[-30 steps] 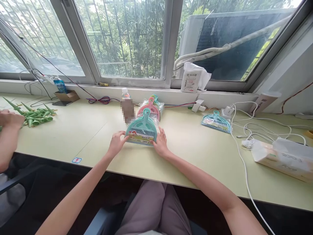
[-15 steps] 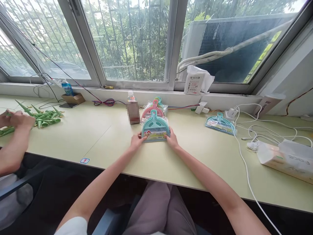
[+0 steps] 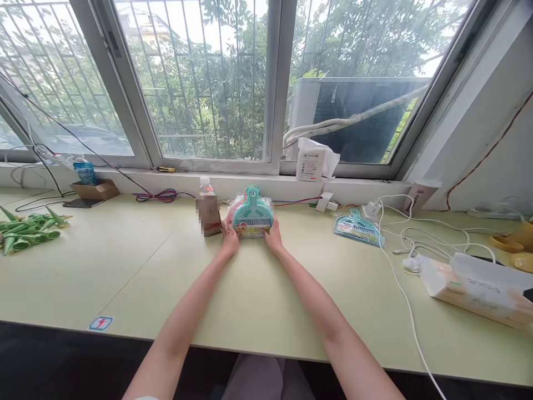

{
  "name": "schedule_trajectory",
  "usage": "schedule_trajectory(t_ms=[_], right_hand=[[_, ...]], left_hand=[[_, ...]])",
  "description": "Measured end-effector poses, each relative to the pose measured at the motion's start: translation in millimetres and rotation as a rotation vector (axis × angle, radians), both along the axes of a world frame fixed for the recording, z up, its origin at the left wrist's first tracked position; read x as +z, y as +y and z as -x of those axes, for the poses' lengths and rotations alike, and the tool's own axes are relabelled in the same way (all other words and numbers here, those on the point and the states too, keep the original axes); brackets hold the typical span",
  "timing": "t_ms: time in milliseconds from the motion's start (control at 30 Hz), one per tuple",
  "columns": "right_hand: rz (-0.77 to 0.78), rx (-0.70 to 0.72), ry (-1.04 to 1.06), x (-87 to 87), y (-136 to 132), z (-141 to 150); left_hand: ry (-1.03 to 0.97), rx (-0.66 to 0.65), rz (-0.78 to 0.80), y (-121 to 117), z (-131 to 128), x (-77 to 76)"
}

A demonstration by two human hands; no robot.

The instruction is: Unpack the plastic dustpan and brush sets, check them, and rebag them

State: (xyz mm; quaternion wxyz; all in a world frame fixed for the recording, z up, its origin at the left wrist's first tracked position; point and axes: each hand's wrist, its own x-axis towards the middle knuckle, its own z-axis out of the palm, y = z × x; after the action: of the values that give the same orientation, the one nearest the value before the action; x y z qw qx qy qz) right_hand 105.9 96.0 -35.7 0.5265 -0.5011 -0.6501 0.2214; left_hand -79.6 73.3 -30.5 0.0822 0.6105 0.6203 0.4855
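My left hand (image 3: 230, 240) and my right hand (image 3: 273, 238) are closed on the two lower sides of a teal toy dustpan and brush set (image 3: 252, 214). It stands upright, handle up, with a printed label across its front. Pressed close behind it is a pink set (image 3: 230, 214), mostly hidden, in clear plastic wrap. More teal handle shows at the top, probably from a further set at the back. Another teal dustpan and brush set (image 3: 358, 229) lies apart on the table to the right.
A bottle (image 3: 205, 189) with a blurred brown object (image 3: 209, 215) stands just left of my left hand. Green cone-shaped pieces (image 3: 31, 229) lie far left. White cables (image 3: 433, 228) and a tissue pack (image 3: 478, 289) lie right. A window sill (image 3: 233, 175) runs behind.
Both hands have pushed the front teal set away from me, up against the pink one behind. My view has tilted up and turned right; the other person's hands on the left are out of view.
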Motion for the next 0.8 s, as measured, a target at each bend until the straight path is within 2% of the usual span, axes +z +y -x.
schedule_trajectory(t_ms=[167, 367, 467, 600, 700, 800], right_hand=[[0.12, 0.063, 0.03, 6.0, 5, -10], [0.213, 0.043, 0.01, 5.7, 13, -17], [0.218, 0.055, 0.016, 8.4, 14, -15], [0.231, 0.045, 0.074, 14.8, 15, -20], [0.215, 0.037, 0.123, 16.0, 23, -31], [0.201, 0.094, 0.115, 13.1, 35, -40]], left_hand=[[-0.096, -0.016, 0.114, 9, -9, -3.9], [-0.125, -0.033, 0.094, 20, -8, -0.5], [-0.159, -0.024, 0.081, 26, -3, 3.6], [-0.104, -0.031, 0.169, 31, -8, 8.3], [-0.088, -0.049, 0.142, 40, -18, 4.7], [-0.181, -0.073, 0.112, 57, -23, -3.4]])
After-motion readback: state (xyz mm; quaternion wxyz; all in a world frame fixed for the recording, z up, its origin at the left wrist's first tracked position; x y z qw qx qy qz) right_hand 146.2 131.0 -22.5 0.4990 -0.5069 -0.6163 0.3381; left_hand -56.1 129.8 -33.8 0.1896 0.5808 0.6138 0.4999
